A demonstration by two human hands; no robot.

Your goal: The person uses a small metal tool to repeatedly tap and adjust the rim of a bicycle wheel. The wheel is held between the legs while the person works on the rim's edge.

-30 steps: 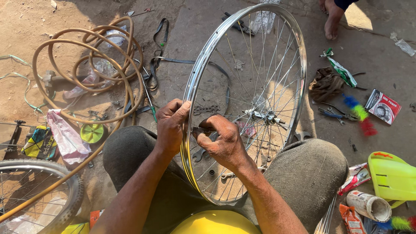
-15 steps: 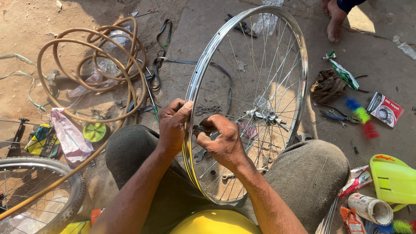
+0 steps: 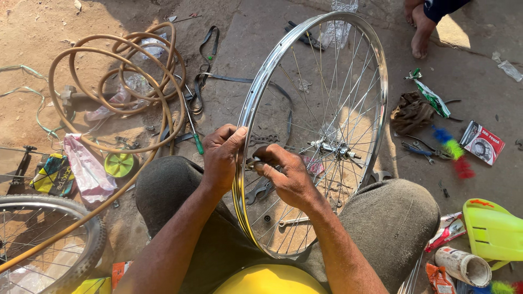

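A shiny spoked bicycle wheel rim [image 3: 376,81] stands upright between my knees, its hub [image 3: 333,148] in the middle. My left hand [image 3: 222,158] grips the near-left part of the rim from outside. My right hand [image 3: 286,173] sits just inside the rim, pinching a small dark metal tool [image 3: 251,165] against the spokes close to the rim. Both hands nearly touch each other at the rim. What the tool bites on is hidden by my fingers.
A coiled tan hose [image 3: 117,87] lies at left, with a green-handled screwdriver [image 3: 193,133] and black straps [image 3: 207,51]. A tyred wheel [image 3: 52,239] is at bottom left. Pliers [image 3: 419,149], a rag [image 3: 411,111], small boxes [image 3: 482,142] and a green plastic piece [image 3: 493,231] lie right. Another person's foot [image 3: 420,30] is at top.
My hands stay at the same spot on the rim. The right hand has shifted slightly with the small tool; the wheel has barely moved.
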